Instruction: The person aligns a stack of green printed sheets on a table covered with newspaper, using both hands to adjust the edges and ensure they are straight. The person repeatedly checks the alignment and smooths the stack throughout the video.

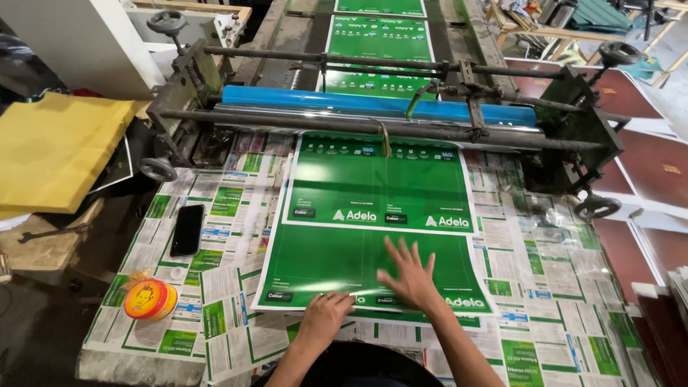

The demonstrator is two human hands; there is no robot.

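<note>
Nearest the camera, the left hand [324, 312] rests at the near edge of a glossy green printed sheet [373, 215], its fingers curled together and pinching that edge near the lower left. Just beside it, the right hand [410, 276] lies flat on the sheet's near right part, fingers spread apart and holding nothing, palm pressed on the surface.

The sheet lies flat on a worktop [215, 315] covered with printed paper, and almost all of it is out; only its far edge lies under the rods of the machine. So the sheet seems close to fully delivered, while lifting it away looks not yet done.

To the left on the worktop lie a black phone [188, 229] and a round orange tin [150, 299]. Farther off, the machine's blue roller [373, 104] spans the bed, and behind it more green sheets [380, 39] lie in line on the feed, so more work appears left. A yellow sheet stack [57, 147] sits at the far left.
</note>
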